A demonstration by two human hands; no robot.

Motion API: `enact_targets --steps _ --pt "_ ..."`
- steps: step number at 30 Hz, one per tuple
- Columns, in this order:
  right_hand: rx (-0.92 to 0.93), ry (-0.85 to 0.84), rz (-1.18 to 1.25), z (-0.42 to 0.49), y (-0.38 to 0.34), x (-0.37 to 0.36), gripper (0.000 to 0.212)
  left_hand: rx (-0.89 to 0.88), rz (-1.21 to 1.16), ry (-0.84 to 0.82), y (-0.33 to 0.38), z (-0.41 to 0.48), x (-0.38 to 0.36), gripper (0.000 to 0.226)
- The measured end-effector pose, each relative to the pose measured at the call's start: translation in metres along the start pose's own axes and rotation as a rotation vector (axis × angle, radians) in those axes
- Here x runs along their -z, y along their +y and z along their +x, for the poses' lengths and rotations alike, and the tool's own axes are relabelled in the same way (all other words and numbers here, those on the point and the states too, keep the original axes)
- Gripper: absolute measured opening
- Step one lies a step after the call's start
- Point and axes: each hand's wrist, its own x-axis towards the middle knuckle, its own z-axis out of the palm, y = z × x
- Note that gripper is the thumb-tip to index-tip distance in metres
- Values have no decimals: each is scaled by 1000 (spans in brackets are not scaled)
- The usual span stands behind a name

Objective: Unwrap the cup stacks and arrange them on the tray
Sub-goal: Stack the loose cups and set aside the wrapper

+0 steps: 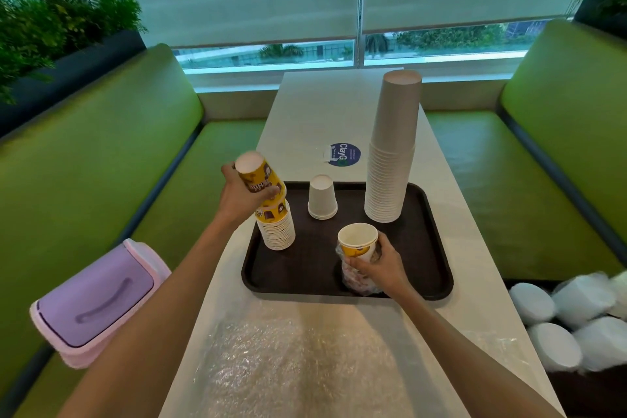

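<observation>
Both arms reach forward, left hand (pixel 244 195) raised, right hand (pixel 380 270) lower, each grip curled tight.

Person seen only as two arms: forearms bare to lower edge of frame, wrists bare, left hand (pixel 238 197) and right hand (pixel 380 269) bare; clothing outside camera's view

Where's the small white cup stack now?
Head view: the small white cup stack stands upside down near the tray's far edge, between the yellow printed stack, left, and the tall white stack, right.
</observation>
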Motion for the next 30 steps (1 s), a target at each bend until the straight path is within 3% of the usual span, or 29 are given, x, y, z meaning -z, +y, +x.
enact_targets --steps 4,9,13,16,21,25,30 --pt "3 6 -3 0 1 0 79 -43 31 63 3 -9 -7 82" --pt "22 13 -17 1 1 -2 76 -440 -8 297 24 -23 -22 57" --pt "27 8 2 1 2 -2 72 -570 -26 22 34 -32 -49 42" --pt "44 12 10 0 5 -2 67 -496 102 -251 31 -40 -76 46" --pt "22 -17 3 0 8 2 70 -250 282 -624 22 -45 -108 71" --pt "-26 -19 -3 1 9 3 71 -195 409 -752 20 -43 -123 84" --pt "-58 -16 -21 4 11 3 72 -204 505 -785 19 -41 -135 81"
